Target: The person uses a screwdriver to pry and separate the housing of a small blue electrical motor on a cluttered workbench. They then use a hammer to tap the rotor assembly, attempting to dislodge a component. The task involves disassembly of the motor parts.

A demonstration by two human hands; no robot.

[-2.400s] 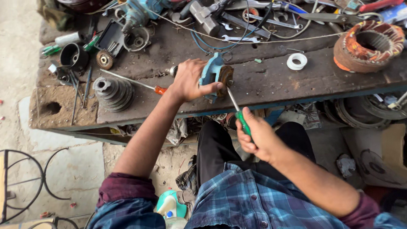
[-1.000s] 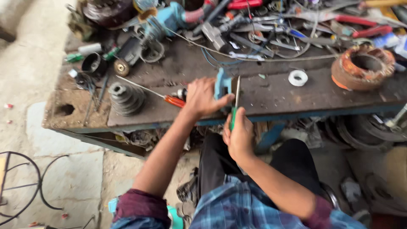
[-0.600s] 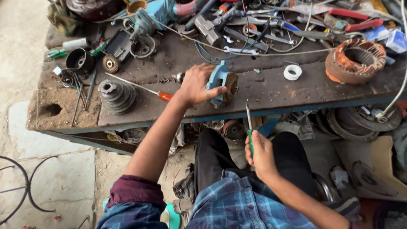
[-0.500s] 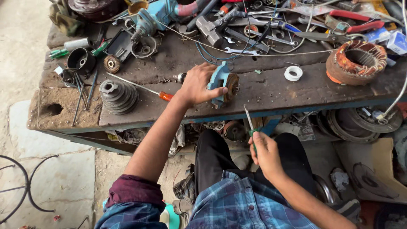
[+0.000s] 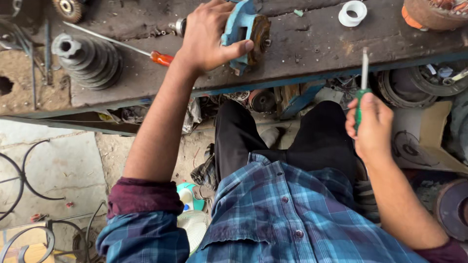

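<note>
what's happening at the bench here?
A person seated at a worn workbench grips a blue metal part with a rusty disc on it in the left hand, pressed on the bench top. The right hand holds a green-handled screwdriver, tip up, off the bench and clear of the part. An orange-handled screwdriver and a stepped pulley lie to the left.

Blue motor part on bench; green screwdriver (upright).
</note>
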